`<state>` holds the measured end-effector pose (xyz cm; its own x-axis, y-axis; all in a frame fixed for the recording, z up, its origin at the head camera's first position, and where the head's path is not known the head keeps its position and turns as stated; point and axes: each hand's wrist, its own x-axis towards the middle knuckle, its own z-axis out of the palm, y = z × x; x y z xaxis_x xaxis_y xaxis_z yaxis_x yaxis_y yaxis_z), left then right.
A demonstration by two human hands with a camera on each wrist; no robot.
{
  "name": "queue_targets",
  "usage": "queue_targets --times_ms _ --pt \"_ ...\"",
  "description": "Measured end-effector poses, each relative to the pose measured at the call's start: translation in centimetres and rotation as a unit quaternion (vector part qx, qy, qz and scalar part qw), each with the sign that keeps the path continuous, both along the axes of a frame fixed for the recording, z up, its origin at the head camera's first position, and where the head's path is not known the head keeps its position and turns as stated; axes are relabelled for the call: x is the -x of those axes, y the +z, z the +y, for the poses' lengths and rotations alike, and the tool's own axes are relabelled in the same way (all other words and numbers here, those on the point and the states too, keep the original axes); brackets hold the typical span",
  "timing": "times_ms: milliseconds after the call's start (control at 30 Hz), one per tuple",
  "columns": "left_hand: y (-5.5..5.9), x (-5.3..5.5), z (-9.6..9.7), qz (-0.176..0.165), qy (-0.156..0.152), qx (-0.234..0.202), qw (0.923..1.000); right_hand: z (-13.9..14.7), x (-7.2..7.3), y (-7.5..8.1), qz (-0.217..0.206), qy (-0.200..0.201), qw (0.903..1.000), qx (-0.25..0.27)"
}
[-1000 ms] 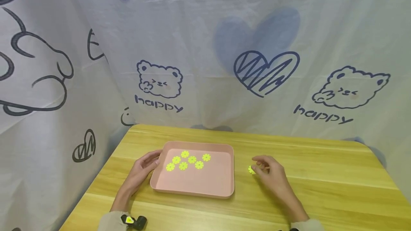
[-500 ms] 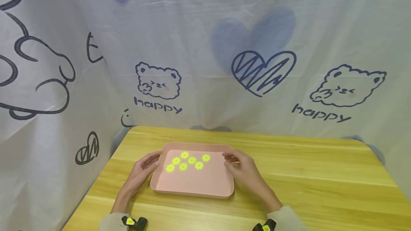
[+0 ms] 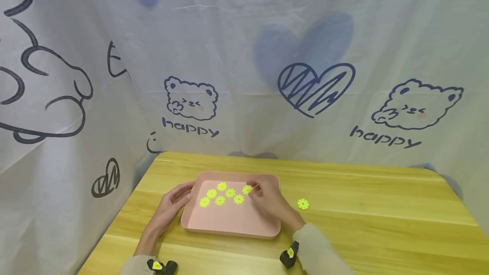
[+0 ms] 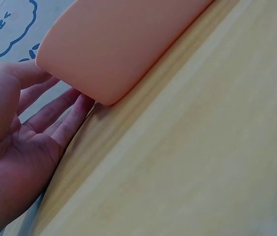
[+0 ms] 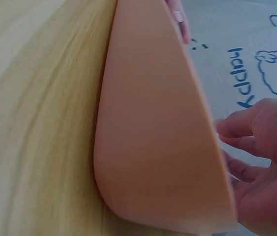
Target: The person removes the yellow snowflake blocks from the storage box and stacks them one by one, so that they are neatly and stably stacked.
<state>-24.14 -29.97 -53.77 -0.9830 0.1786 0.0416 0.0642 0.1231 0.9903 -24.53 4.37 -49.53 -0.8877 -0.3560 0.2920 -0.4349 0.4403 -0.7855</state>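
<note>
A shallow pink tray (image 3: 233,225) sits on the table, with several yellow-green flower-shaped plastic discs (image 3: 220,200) grouped toward its back left. My left hand (image 3: 172,205) rests against the tray's left side, thumb near the rim and fingers extended along the outer wall; the left wrist view also shows this hand (image 4: 25,132) at the tray's end. Inside the tray, my right hand (image 3: 269,200) has thumb and forefinger apart, right at the rightmost disc (image 3: 247,189). In the right wrist view the tray wall (image 5: 148,118) hides this hand's fingertips.
One more flower-shaped disc (image 3: 303,204) lies on the wooden table (image 3: 366,224), right of the tray. A pale cloth curtain (image 3: 244,130) printed with hearts and bears hangs behind the table and along its left side.
My right hand has left the disc on the table and moved leftward over the tray's right rim to the rightmost disc inside. My left hand has stayed at the tray's side.
</note>
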Motion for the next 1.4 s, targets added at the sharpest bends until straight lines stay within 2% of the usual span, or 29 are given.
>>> queue_targets --times_ms 167,367,667,833,933,1033,1267,1400 --pt "-0.1 0.0 0.0 0.003 -0.002 0.002 1.0000 -1.0 0.8 -0.7 -0.002 -0.032 0.9978 -0.059" --pt "-0.2 0.1 0.0 0.002 -0.003 0.002 1.0000 -1.7 1.6 -1.7 -0.013 -0.062 0.9894 -0.131" --pt "-0.4 0.0 0.4 -0.003 0.001 0.005 1.0000 -1.4 1.7 -1.7 -0.032 -0.062 0.9869 -0.145" --pt "0.0 0.1 0.3 0.003 0.003 0.006 1.0000 -1.0 1.3 -1.0 -0.019 -0.056 0.9933 -0.099" --pt "0.3 0.1 0.2 0.001 0.004 0.009 1.0000 -0.7 0.7 -0.3 -0.022 -0.040 0.9981 -0.042" --pt "0.4 0.1 0.0 -0.003 0.008 0.011 0.9999 -0.1 -0.1 0.4 -0.038 -0.031 0.9987 0.017" --pt "0.3 0.2 -0.1 -0.005 0.007 0.022 0.9997 2.6 -2.3 1.5 -0.084 -0.061 0.9884 0.111" --pt "0.1 0.4 0.1 -0.011 0.009 0.023 0.9996 4.4 -3.3 1.5 -0.077 -0.083 0.9809 0.158"
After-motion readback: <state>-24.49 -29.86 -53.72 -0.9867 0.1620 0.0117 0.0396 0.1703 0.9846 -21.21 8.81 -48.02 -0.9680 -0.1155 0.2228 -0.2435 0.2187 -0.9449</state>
